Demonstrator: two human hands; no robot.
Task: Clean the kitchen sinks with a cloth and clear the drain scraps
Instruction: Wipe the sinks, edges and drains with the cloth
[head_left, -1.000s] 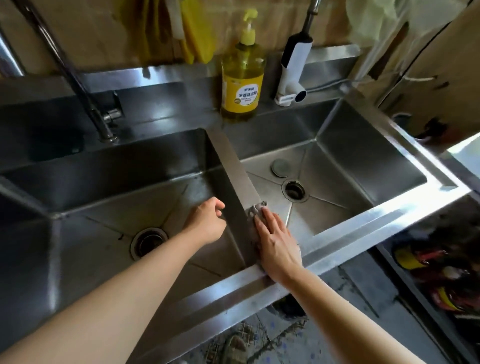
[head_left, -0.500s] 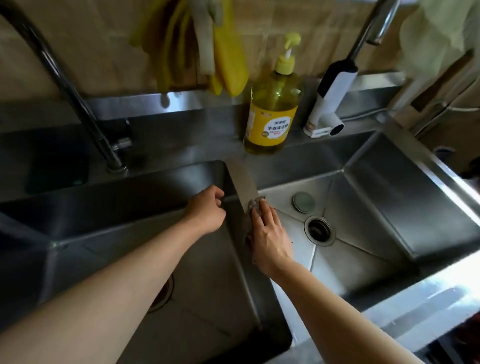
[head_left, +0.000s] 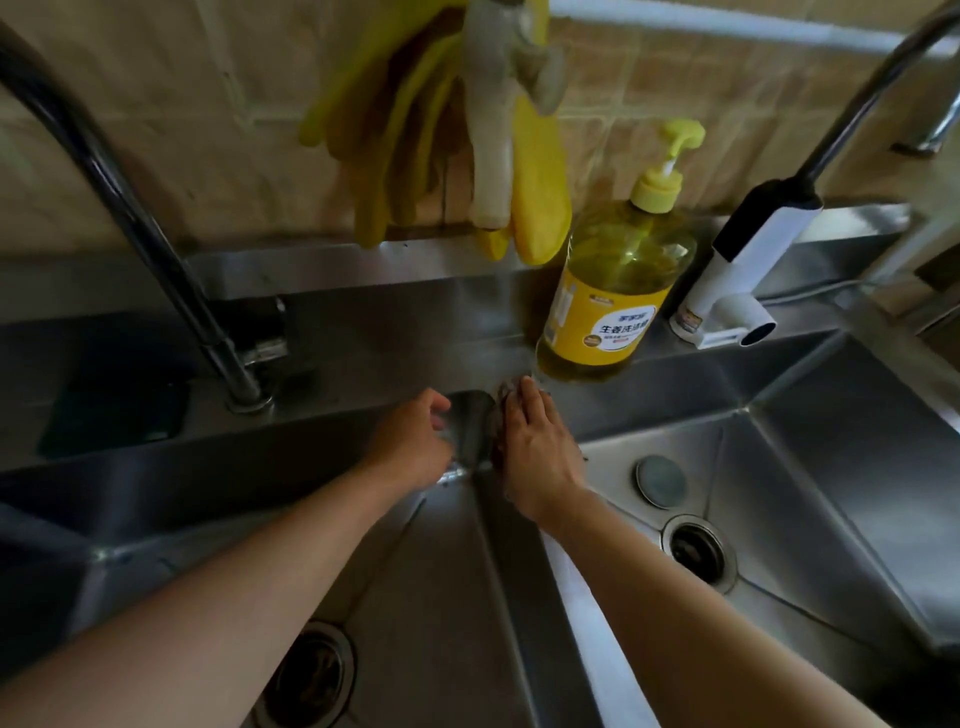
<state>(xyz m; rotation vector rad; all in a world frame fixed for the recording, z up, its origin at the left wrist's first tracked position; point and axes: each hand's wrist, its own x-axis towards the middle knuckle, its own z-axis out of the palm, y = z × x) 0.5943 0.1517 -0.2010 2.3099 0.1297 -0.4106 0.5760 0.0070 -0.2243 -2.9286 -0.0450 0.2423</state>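
The right hand (head_left: 537, 457) is pressing a cloth (head_left: 506, 391) flat-fingered just below the soap bottle (head_left: 613, 291), while the left hand (head_left: 413, 441), loosely curled with an empty grip, is hovering beside the divider (head_left: 475, 431).

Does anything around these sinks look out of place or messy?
Little stands out. The stopper lies loose on the right sink's floor beside its open drain instead of in it, and small dark specks sit where the divider drops into the basins. The soap bottle stands upright, with nothing visibly spilled.
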